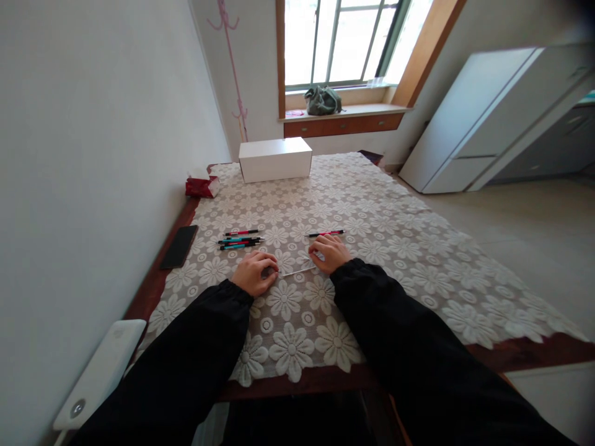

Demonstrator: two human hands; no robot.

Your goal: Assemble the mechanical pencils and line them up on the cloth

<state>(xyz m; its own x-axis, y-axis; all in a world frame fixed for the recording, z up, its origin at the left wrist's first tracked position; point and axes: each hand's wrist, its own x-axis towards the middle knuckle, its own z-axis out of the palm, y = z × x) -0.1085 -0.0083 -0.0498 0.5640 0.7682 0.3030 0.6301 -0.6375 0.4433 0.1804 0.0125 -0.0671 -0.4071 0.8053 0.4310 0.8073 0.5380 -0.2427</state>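
A thin white strip (299,271), like a cord, stretches low over the tablecloth between my two hands. My left hand (255,273) rests on the cloth with curled fingers, its fingertips pinched at the strip's left end. At the other end, my right hand (329,253) is closed with thumb and fingers together on the strip; the exact grip is partly hidden. Just beyond the right knuckles lies a red and black pen (325,233). Several red, blue and black pens (239,240) lie side by side beyond my left hand.
A flowered lace tablecloth (290,347) covers the dark wooden table. Toward the far end stands a white box (276,161). Along the left edge are a red tissue pack (202,186) and a dark phone (179,246). A white power strip (102,371) sits at the near left by the wall.
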